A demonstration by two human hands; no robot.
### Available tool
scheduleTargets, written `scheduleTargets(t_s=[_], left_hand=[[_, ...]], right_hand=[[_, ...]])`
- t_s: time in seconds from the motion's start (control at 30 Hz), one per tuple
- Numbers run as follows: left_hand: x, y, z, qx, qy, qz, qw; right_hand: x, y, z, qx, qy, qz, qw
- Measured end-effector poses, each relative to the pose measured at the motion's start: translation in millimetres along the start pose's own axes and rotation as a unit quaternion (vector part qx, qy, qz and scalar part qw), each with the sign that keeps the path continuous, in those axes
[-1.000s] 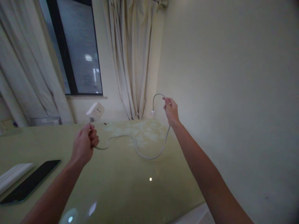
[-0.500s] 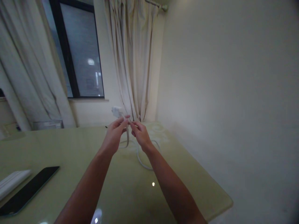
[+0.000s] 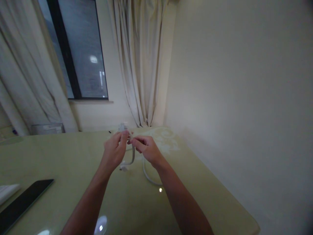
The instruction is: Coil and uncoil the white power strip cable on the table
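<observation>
My left hand (image 3: pixel 114 151) and my right hand (image 3: pixel 146 148) meet over the middle of a glossy green table (image 3: pixel 73 182), fingertips almost touching. Both pinch a white cable (image 3: pixel 146 173). Part of it hangs down from my left hand and ends in a small white plug (image 3: pixel 123 168) just above the table. A white adapter block (image 3: pixel 122 126) peeks out behind my left fingers. Another loop of the cable curves down onto the table under my right wrist.
A dark phone (image 3: pixel 23 202) and a white object (image 3: pixel 7 191) lie at the table's left edge. Behind the table are a window (image 3: pixel 78 52) with cream curtains (image 3: pixel 139 62) and a bare wall (image 3: pixel 232 81) on the right.
My hands, a second ago spread wide with the cable stretched between them, have come together at the table's middle. The adapter block has dropped behind my left fingers and the cable now hangs folded.
</observation>
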State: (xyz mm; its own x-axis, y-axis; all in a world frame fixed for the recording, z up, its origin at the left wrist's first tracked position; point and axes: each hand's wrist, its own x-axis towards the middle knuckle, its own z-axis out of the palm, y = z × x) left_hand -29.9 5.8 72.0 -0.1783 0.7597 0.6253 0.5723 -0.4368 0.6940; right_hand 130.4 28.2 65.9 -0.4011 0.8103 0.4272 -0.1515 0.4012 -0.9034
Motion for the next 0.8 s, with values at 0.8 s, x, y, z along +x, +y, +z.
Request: scheduleTargets(t_s=[0.8], left_hand=[[-4.8, 17.3, -7.9, 0.03, -0.026, 0.118, 0.992]], right_hand=[[-15.4, -24.4, -8.3, -0.241, 0.177, -0.18, 0.937]])
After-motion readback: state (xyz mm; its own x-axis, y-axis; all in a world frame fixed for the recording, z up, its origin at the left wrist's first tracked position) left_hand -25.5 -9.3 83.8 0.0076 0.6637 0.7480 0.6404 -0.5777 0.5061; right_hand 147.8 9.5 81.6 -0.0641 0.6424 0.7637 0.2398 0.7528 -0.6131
